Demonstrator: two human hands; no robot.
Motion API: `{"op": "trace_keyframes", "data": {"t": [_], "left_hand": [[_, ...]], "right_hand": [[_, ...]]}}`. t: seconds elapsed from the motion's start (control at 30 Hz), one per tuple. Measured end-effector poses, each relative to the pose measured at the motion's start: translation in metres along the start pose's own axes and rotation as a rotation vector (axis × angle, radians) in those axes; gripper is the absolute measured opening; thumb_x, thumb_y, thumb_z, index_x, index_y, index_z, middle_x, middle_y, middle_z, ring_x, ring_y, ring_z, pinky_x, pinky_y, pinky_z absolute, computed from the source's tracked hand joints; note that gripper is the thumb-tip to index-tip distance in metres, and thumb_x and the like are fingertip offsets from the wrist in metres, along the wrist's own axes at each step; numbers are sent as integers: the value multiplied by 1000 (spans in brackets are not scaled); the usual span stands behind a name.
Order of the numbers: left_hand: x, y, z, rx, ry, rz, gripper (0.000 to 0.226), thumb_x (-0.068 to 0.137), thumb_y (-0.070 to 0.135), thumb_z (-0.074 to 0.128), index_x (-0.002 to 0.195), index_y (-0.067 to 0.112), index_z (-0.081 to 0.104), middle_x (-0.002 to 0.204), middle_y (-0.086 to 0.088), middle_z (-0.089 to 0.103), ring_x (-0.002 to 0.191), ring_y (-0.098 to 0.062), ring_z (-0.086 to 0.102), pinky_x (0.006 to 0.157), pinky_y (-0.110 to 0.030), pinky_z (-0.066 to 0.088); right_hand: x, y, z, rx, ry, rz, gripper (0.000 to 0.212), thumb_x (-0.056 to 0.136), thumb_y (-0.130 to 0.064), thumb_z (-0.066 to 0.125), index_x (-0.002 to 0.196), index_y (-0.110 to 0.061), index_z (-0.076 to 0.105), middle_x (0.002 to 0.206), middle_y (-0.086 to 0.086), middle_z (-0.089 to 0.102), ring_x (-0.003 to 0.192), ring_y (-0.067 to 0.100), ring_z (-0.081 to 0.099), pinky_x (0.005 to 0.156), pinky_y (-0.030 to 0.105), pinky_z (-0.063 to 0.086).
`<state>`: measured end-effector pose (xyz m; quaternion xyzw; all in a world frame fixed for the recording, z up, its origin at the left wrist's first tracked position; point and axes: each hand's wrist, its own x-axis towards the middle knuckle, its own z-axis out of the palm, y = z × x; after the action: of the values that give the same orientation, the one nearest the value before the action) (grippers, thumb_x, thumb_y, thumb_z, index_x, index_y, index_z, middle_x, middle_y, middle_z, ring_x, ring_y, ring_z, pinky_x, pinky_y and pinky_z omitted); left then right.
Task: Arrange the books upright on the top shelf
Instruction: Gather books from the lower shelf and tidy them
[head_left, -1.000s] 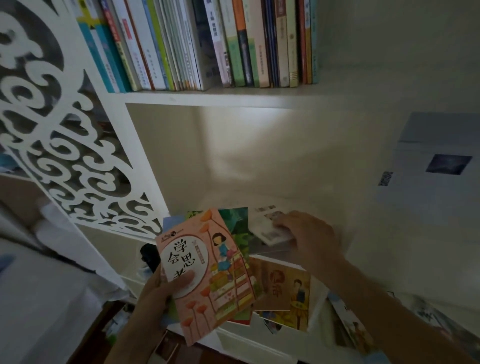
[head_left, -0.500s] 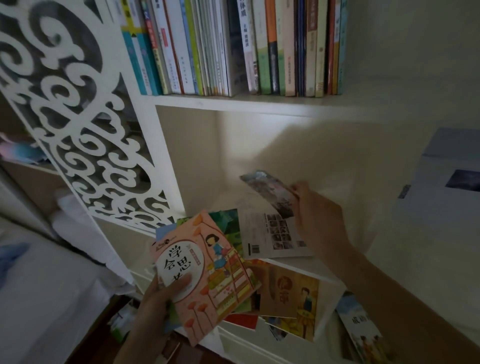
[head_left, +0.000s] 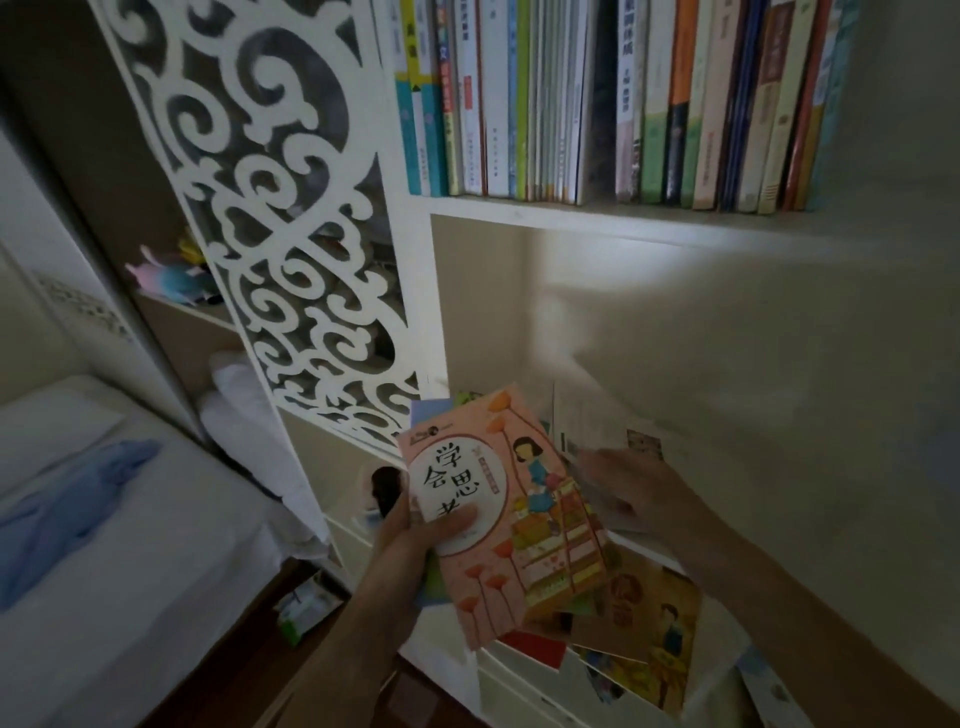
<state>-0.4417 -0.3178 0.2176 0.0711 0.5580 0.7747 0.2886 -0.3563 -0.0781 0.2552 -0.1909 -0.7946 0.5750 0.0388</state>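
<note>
A row of books (head_left: 597, 104) stands upright on the top shelf (head_left: 571, 215), spines out. My left hand (head_left: 415, 540) grips a small stack of thin books, with a pink book (head_left: 498, 514) bearing a girl on a ladder in front. My right hand (head_left: 644, 493) is blurred, just right of the pink book, with its fingers stretched left over a white book (head_left: 587, 421) lying flat on the middle shelf. Whether it holds anything is unclear. An orange book (head_left: 654, 613) leans in the compartment below.
A white carved lattice panel (head_left: 291, 234) forms the bookcase's left side. A plush toy (head_left: 166, 275) sits on a side shelf behind it. A bed (head_left: 104, 571) with a blue cloth (head_left: 67, 514) lies to the left. The plain wall is on the right.
My right hand, which had lifted a dark thin book off the middle shelf, has come down and left toward the pink book. That dark book is no longer visible. The view tilted upward.
</note>
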Motion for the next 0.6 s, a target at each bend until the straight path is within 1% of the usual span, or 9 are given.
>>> {"op": "trace_keyframes", "data": {"t": [0.07,0.13,0.2,0.27,0.3,0.37,0.4,0.53,0.6], "left_hand": [[6,13,13,40,-27,48,53,84,4,76,133,8,58,122,-22,71,107,-46,70,93,-65,55],[10,27,24,79,-36,90,49,84,4,75,130,8,59,118,-20,73,103,-44,72,88,-60,59],[11,39,30,107,-44,132,47,85,3,75,128,9,59,116,-18,74,100,-42,73,82,-55,62],[12,47,30,122,-46,169,46,84,1,74,127,9,60,116,-18,74,100,-42,73,81,-53,62],[12,49,28,124,-52,180,47,84,0,74,128,9,59,116,-19,74,101,-43,73,80,-53,62],[13,50,26,113,-71,187,48,84,-1,73,129,7,58,117,-21,73,102,-45,72,79,-53,61],[14,49,26,111,-75,181,49,84,0,74,130,7,58,118,-22,73,103,-46,71,81,-54,61],[25,39,40,191,-130,185,47,84,4,77,127,12,62,118,-19,74,104,-43,72,89,-61,58],[39,33,57,267,-189,239,47,85,5,78,129,12,62,119,-16,74,105,-38,73,90,-59,58]], "right_hand": [[3,-10,3,124,42,36,68,82,-53,77,129,-8,58,120,-3,71,102,17,71,79,32,59],[13,-10,2,122,33,41,92,58,-80,79,118,-12,65,113,1,76,96,24,75,87,46,60],[14,-17,1,126,-77,71,85,60,-87,71,106,-16,75,99,5,79,89,27,77,88,48,61],[17,-18,4,229,-121,162,65,77,-73,68,103,-14,78,97,7,80,83,22,78,75,33,62],[17,-21,4,254,-120,196,63,77,-70,69,104,-14,79,100,8,79,85,22,78,76,31,61],[18,-17,4,284,-137,211,75,68,-74,79,112,-13,78,113,13,76,102,31,74,98,45,55],[16,-15,3,332,-133,199,75,67,-71,82,114,-12,77,116,15,75,107,35,72,103,52,51],[-1,-22,-19,423,13,29,32,88,-33,76,112,-11,74,102,14,78,91,36,76,89,53,59],[-9,-23,-32,426,155,-101,28,88,-15,75,116,-12,70,101,12,79,89,35,77,85,57,60]]}}
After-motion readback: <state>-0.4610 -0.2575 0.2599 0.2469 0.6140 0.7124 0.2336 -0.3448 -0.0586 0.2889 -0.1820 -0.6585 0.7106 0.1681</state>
